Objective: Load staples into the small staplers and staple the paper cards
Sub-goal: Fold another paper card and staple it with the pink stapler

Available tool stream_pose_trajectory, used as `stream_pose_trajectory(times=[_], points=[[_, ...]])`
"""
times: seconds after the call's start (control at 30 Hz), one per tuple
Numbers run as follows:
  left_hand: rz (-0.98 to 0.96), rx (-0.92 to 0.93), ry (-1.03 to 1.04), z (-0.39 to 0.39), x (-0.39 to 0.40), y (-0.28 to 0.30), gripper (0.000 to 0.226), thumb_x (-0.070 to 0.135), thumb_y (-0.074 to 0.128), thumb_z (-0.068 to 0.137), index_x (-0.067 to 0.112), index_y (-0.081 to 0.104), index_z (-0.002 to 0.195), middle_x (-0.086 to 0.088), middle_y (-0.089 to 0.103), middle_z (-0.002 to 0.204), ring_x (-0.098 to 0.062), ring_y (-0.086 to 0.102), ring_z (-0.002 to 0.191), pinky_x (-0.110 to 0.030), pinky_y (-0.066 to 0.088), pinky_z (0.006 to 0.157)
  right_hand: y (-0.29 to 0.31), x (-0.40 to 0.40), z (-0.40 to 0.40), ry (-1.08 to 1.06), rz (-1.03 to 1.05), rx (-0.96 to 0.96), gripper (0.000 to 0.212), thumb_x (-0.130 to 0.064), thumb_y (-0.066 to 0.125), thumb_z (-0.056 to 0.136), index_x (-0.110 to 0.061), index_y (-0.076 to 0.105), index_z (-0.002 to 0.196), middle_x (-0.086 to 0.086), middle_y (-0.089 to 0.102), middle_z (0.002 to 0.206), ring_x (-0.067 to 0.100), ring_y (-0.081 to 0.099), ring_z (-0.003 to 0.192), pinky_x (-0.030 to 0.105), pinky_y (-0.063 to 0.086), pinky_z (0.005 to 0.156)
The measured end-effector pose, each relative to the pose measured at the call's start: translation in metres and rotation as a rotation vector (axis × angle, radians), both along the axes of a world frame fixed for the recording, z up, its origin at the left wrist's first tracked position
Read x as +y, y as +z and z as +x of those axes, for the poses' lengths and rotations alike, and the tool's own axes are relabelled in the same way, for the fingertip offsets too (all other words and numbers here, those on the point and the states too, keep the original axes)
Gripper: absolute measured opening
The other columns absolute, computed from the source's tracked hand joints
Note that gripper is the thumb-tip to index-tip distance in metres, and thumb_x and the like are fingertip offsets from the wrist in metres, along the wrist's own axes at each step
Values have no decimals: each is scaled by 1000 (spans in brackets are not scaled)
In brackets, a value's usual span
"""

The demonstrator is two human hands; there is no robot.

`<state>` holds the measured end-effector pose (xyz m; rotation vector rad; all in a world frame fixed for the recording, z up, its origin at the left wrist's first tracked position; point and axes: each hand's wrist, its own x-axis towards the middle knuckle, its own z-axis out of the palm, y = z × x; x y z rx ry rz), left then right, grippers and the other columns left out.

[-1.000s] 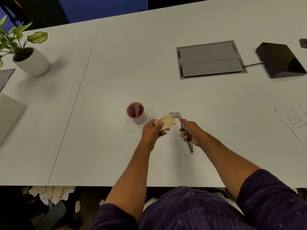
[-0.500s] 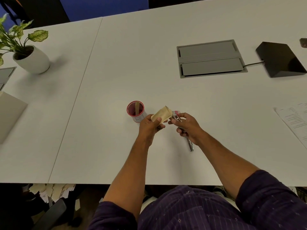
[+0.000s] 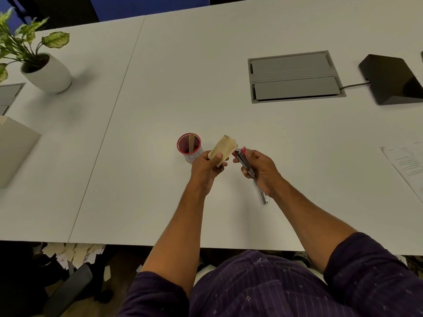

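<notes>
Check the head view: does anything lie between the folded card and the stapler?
Nothing: in the head view only a narrow gap of bare table separates the folded card from the stapler.

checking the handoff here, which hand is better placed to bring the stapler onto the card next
Right, most likely. The right hand already grips the small stapler, its front end pointing at the paper card, close beside its edge. The left hand is occupied pinching the card, so it can only steady it.
</notes>
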<state>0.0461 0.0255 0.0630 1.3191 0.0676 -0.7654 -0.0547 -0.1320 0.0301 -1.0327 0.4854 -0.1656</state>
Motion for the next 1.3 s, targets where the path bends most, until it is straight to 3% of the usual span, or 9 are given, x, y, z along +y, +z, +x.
stream_pose_trajectory(times=[0.1,0.3,0.5,0.8,1.1,1.3], points=[[29,-31,-10,-2,-1,1,14,13,70,91,12,65,104,-1,75,84,-15,70,69,-27,57,70,1,1,-3,21,28,-33,55,-49,81,80,-8,73,117,19,74,104,17,54,58,23,43,54],[174,-251,-15,-5,-5,3,16,17,74,89,12,66,101,0,72,86,-17,71,69,-34,59,76,-1,5,-6,34,12,-7,37,-31,76,86,-6,74,113,14,75,100,16,57,68,26,46,64],[276,-392,11,-5,-9,7,17,18,73,90,13,64,104,4,70,89,-10,71,65,-23,59,67,-4,7,-7,42,0,2,36,-35,80,81,-11,77,108,16,76,101,16,59,71,27,50,65],[256,-397,4,-8,-10,13,22,20,73,91,9,65,108,-6,71,95,-15,71,69,-29,59,71,0,5,-7,46,-45,-7,44,-35,85,76,-11,76,111,16,76,105,20,66,75,29,49,64],[259,-478,-90,-7,-11,13,19,20,75,89,10,67,101,-1,72,85,-13,71,66,-23,58,64,2,4,-6,35,-56,4,42,-31,88,75,-11,73,109,16,77,101,28,75,81,29,57,65],[171,-265,0,-3,-6,4,32,17,73,90,-1,64,114,-3,71,86,-17,69,68,-36,58,76,3,3,-1,61,-166,86,64,-26,94,67,-8,60,118,5,75,93,24,68,62,29,51,48]])
